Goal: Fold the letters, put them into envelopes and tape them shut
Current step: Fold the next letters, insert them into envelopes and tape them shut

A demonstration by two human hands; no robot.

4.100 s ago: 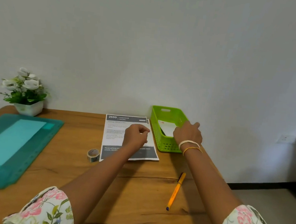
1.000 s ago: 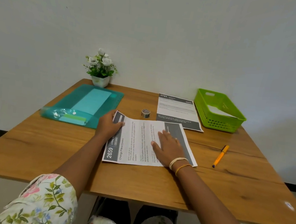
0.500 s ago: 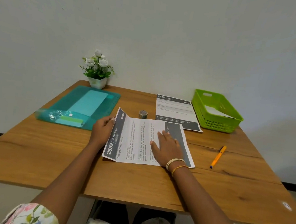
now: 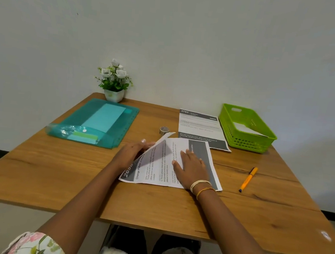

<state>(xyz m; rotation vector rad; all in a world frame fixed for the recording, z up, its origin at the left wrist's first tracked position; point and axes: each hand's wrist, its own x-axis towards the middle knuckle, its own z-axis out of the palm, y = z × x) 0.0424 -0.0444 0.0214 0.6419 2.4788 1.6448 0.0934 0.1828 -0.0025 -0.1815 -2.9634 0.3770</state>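
A printed letter point(image 4: 162, 163) headed 2659 lies sideways on the wooden table point(image 4: 54, 173) in front of me. My left hand point(image 4: 133, 152) grips its left edge and has it lifted and curled toward the right. My right hand point(image 4: 192, 165) lies flat on the right half of the sheet, fingers spread, pinning it down. A second letter point(image 4: 200, 128) headed 2703 lies flat behind it. A small tape roll point(image 4: 164, 129) stands just behind the lifted edge. White envelopes point(image 4: 247, 129) lie in the green basket point(image 4: 243, 144) at the back right.
A teal plastic folder point(image 4: 94, 122) with pale paper inside lies at the back left. A potted white flower point(image 4: 114, 84) stands against the wall. An orange pen point(image 4: 248, 179) lies to the right of the letter. My knees show under the table's front edge.
The letter came from the back stack to the table in front of me, turned sideways. In the last half second my left hand raised its left edge further and curled it over to the right.
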